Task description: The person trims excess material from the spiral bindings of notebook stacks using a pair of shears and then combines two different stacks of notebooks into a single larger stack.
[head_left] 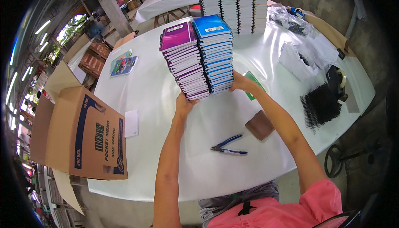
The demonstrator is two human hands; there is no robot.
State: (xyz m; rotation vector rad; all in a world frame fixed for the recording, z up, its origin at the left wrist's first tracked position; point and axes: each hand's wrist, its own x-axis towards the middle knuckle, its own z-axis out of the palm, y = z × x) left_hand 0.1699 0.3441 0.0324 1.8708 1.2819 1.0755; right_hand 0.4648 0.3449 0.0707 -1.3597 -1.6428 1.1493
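Note:
Two tall stacks of spiral notebooks stand side by side on the white table: a purple-covered stack on the left and a blue-covered stack on the right. My left hand presses against the bottom of the purple stack. My right hand holds the lower right side of the blue stack. Both arms reach forward from the lower edge.
An open cardboard box stands at the table's left edge. Blue-handled pliers and a brown pad lie near me. Black spiral coils, a tape dispenser, bagged supplies and more notebook stacks sit behind. A person stands at the far end.

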